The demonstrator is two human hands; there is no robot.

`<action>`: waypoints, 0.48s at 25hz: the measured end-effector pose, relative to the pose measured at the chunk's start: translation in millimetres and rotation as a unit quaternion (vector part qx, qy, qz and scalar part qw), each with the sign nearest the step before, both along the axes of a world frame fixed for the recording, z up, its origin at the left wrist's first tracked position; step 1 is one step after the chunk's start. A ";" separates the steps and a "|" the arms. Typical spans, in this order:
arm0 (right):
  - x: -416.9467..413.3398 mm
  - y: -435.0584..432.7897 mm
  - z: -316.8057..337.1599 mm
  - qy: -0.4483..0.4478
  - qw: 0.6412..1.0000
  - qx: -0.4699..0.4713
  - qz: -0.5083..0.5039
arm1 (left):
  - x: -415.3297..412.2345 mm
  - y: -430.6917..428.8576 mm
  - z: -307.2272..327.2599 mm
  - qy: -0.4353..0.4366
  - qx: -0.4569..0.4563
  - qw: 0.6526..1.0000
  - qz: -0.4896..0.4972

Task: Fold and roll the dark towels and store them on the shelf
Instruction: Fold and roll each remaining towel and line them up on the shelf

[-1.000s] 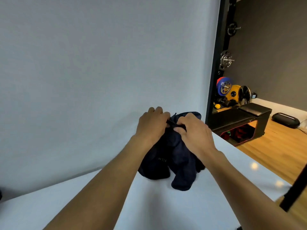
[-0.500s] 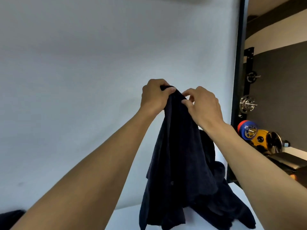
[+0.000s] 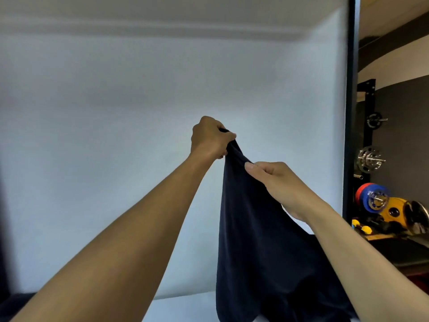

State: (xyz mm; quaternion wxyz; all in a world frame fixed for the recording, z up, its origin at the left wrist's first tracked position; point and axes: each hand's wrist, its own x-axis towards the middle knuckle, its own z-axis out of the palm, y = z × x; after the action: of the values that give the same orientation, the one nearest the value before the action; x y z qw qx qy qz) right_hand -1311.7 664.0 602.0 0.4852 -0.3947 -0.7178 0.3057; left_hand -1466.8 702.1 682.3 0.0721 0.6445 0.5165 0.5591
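The left grip was raised in front of the white backdrop. Its fingers were curled tight round a bunched top corner of the dark navy towel, and a bit of cloth poked out above the knuckles. The right grip sat lower and to the right, thumb on top and fingers beneath, pinching the towel's upper edge just beside the left one. Between the two, the edge ran as a short taut ridge sloping down to the right. From there the towel hung in the air in long vertical folds, its lower part spreading wide down toward the white bench. Whether the hem lay on the bench or passed off the bottom of the view could not be told. At the bench's far left lay a dark shape, too blurred to name. To the right of the backdrop stood a black upright post. Past it were chrome weight plates, with a blue plate and a yellow plate lower down.
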 end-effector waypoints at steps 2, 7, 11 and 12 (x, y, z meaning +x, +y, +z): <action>-13.1 -12.2 0.7 -0.021 1.000 0.024 0.000 | -13.9 -13.9 -1.0 0.008 -0.012 1.000 0.005; -44.9 -50.5 1.6 -0.164 0.979 0.099 -0.069 | -59.2 -57.6 -1.1 0.023 -0.033 0.999 0.030; -83.0 -87.7 -9.7 -0.051 0.995 0.086 -0.004 | -84.0 -88.6 -14.4 0.005 -0.051 0.998 0.036; -94.9 -95.3 -13.2 -0.037 0.996 0.085 0.000 | -88.7 -95.9 -20.1 0.004 -0.057 0.998 0.037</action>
State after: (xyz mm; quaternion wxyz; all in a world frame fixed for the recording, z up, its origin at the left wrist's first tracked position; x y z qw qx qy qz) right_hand -1406.7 568.7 588.8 0.4902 -0.3630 -0.7585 0.2294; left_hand -1555.4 606.2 662.2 0.0858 0.6217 0.5714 0.5288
